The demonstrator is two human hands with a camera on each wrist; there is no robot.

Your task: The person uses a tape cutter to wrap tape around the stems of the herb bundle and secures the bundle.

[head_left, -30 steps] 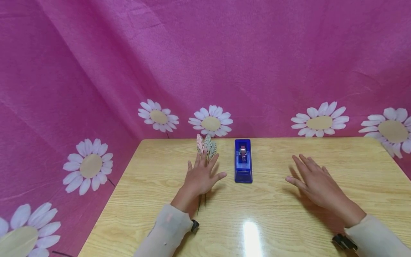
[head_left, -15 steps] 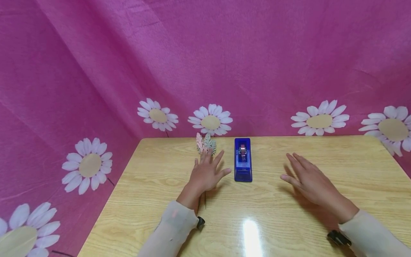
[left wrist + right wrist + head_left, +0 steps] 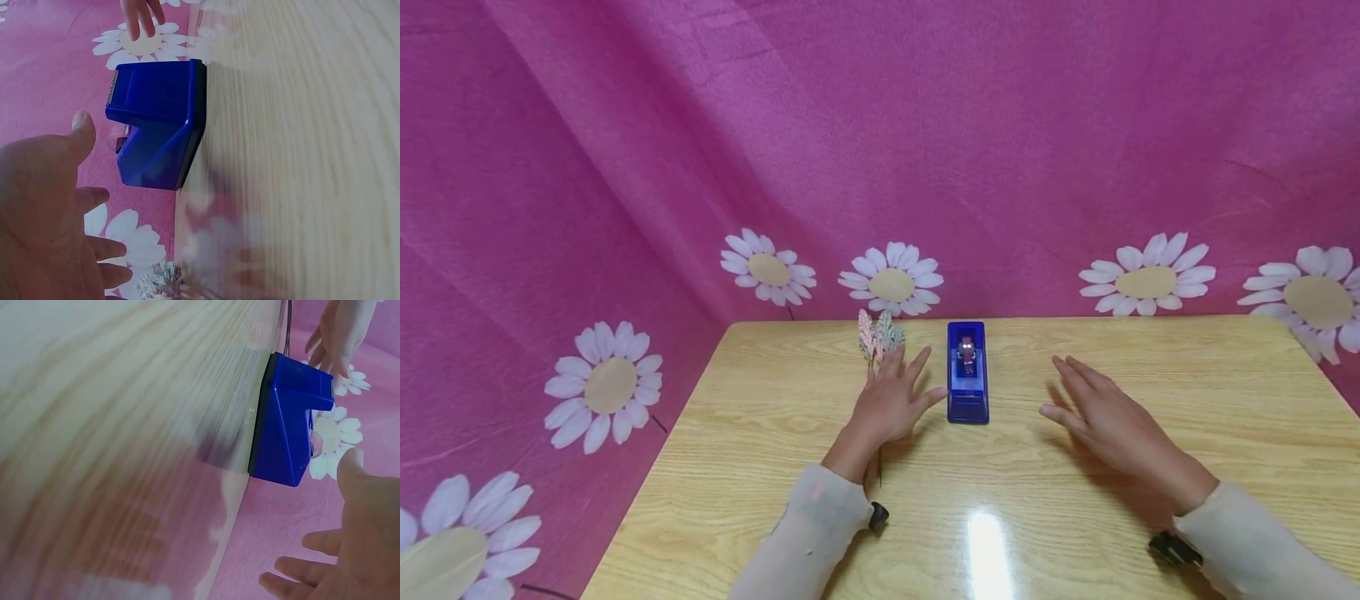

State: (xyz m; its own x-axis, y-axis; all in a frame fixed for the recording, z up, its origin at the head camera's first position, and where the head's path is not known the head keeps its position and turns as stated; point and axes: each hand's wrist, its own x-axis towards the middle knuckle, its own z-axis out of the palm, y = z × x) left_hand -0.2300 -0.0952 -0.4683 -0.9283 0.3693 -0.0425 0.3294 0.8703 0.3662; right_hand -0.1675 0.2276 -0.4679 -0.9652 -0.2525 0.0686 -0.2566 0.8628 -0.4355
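- Head view: blue tape dispenser [image 3: 968, 408] stands on the table [image 3: 958, 475] nr the far edge, long axis approx. 12-to-6 o'clock; patterned pink cloth [image 3: 1015, 167] behind it at 12.
- Head view: L hand [image 3: 886, 406] at the dispenser's 8 o'clock, fingers spread, grasping nothing; thumb tip looks just beside the casing.
- Head view: R hand [image 3: 1116, 425] betw. the dispenser's 3 & 4 o'clock, fingers extended, also grasping nothing, w/ a wider gap.
- Head view: pink sprig [image 3: 867, 333] & grey-green sprig [image 3: 889, 332] at the dispenser's 10 o'clock, stems running twd 6 beneath L hand; can't tell if it touches them.
- Head view, change: vs. 1 sec ago both hands are further in, L shifted twd 3 o'clock, R twd 9; dispenser & sprigs haven't moved noticeably. Prob. means the dispenser is the focus, w/ both sides being approached & no hold yet.
- L wrist view: dispenser at approx. 2 o'clock of L hand, serrated edge [image 3: 113, 87] on its 10 o'clock side; thumb [image 3: 83, 134] apart from it, so no contact there. R hand shows at the dispenser's 12, sprig tips at its 6.
- R wrist view: dispenser at approx. 11 o'clock of R hand, thumb & fingers clear of it. L hand is beyond, at the dispenser's 1 o'clock; dark stem at its 12.
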